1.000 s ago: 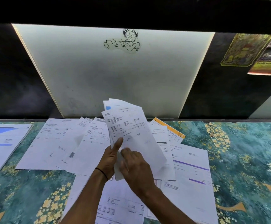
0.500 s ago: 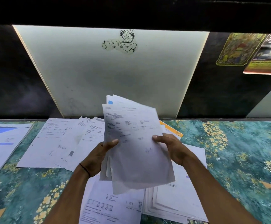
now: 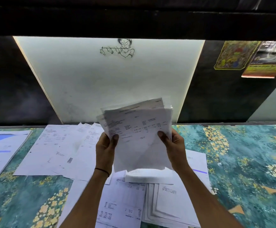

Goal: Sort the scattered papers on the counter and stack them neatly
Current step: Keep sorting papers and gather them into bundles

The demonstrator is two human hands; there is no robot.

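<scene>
White printed sheets form a loose bundle, held upright above the teal floral counter in the head view. The left hand and right hand each pinch a side edge, thumbs in front, probably to square the bundle. Other papers lie scattered on the counter beneath.

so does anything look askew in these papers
The held bundle is uneven: its sheets fan out at different angles between the left hand and right hand. On the counter, loose sheets lie overlapped and crooked.
</scene>
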